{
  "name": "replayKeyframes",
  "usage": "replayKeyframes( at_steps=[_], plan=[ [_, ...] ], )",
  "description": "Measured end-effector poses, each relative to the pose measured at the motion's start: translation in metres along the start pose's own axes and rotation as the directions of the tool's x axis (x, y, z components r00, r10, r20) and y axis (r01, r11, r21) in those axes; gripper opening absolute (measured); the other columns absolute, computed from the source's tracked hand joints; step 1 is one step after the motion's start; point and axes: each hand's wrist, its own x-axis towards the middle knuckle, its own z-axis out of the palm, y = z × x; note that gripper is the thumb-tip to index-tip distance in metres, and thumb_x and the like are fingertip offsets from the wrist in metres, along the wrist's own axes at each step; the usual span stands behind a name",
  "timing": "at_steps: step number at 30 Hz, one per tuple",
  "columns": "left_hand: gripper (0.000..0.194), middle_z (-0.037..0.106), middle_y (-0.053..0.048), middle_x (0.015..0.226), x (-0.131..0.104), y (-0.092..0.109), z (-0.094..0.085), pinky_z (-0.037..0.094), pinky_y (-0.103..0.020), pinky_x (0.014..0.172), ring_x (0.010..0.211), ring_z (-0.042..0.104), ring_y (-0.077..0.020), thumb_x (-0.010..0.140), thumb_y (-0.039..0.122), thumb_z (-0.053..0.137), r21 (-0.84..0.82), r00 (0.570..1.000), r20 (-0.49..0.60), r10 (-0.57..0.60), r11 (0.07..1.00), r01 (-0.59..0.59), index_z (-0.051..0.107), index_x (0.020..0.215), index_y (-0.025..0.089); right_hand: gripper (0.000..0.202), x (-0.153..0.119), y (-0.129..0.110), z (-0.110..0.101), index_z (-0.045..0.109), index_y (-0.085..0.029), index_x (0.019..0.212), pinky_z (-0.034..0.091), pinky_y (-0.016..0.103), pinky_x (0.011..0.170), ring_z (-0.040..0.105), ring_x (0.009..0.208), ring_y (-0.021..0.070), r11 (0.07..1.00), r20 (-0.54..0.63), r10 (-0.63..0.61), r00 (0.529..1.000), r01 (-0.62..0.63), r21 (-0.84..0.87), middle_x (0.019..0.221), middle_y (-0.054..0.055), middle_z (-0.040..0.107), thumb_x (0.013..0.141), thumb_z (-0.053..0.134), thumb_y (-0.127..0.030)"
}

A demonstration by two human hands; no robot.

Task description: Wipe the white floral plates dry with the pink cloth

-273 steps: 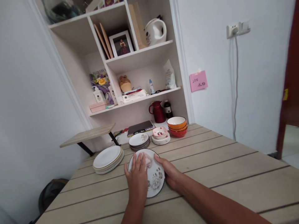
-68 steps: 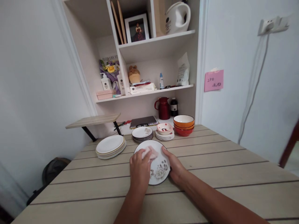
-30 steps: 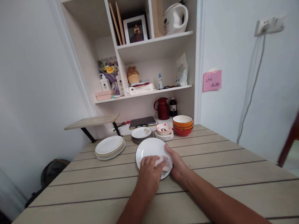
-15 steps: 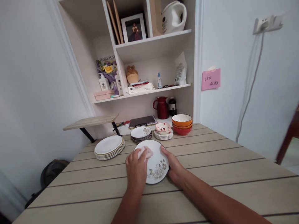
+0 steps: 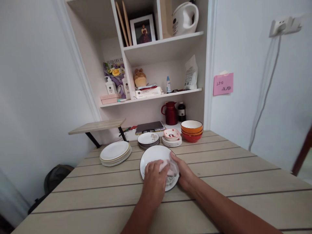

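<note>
A white plate [image 5: 153, 156] with a dark rim and a grey flower print is tilted up over the wooden table [image 5: 102, 195]. My right hand [image 5: 185, 172] grips its right edge, thumb on the face and fingers behind. Bunched under the fingers of my left hand [image 5: 156, 177] is a pale pink cloth [image 5: 172, 168], pressed on the plate's face over part of the flower print. Just behind the plate stands a stack of similar dark-rimmed plates [image 5: 148, 138].
White plates [image 5: 115, 151] are stacked at the left, near a small raised wooden shelf [image 5: 97, 126]. Small dishes [image 5: 172, 134] and orange and red bowls [image 5: 192, 130] stand at the back right. Behind are a closed laptop [image 5: 149, 126] and a red jug [image 5: 171, 113].
My left hand has moved the cloth from the plate's upper left to its right side, over the flowers. My right hand keeps its hold; the view has shifted slightly.
</note>
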Motion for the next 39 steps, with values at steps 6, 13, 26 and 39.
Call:
replayKeyframes(
  at_steps=[6,13,26,39],
  plan=[
    [0.046,0.055,-0.006,0.123,0.005,-0.012,-0.002,0.038,-0.047,0.098,0.115,0.048,-0.0246,0.080,0.011,0.059,0.065,0.995,-0.059,-0.080,0.994,0.084,0.059,0.120,0.033,0.043,-0.009,0.007,0.009,0.062,-0.008,0.108,0.051,0.037,0.086,0.071,0.079,0.0231,1.000,0.036,-0.002,0.999,0.003,-0.018,0.082,0.012,0.075,0.083,0.057,-0.043],
    [0.038,0.056,-0.007,0.121,0.000,-0.033,0.000,0.040,-0.045,0.095,0.112,0.049,-0.0247,0.085,0.017,0.054,0.142,0.944,-0.164,-0.286,0.940,0.309,0.061,0.119,0.031,0.046,-0.004,0.006,0.005,0.062,-0.009,0.109,0.049,0.039,0.089,0.070,0.084,0.0244,0.999,-0.037,0.013,0.999,-0.014,-0.029,0.087,0.013,0.075,0.082,0.058,-0.046],
    [0.048,0.054,-0.006,0.123,0.000,-0.008,-0.002,0.036,-0.049,0.101,0.115,0.046,-0.0245,0.077,0.006,0.054,0.009,0.997,-0.030,-0.068,0.998,0.068,0.060,0.119,0.030,0.042,-0.002,0.002,0.002,0.063,-0.010,0.106,0.052,0.040,0.085,0.071,0.077,0.0235,0.999,-0.002,-0.003,1.000,0.003,0.032,0.083,0.012,0.075,0.084,0.054,-0.045],
    [0.052,0.051,-0.006,0.128,0.002,-0.014,0.001,0.035,-0.050,0.103,0.119,0.044,-0.0251,0.079,0.010,0.056,-0.012,0.997,-0.006,-0.071,0.997,0.071,0.054,0.126,0.032,0.043,-0.011,0.009,0.012,0.064,-0.009,0.104,0.052,0.036,0.080,0.071,0.078,0.0235,0.995,0.050,-0.030,0.998,0.035,-0.095,0.087,0.013,0.075,0.082,0.059,-0.045]
  ],
)
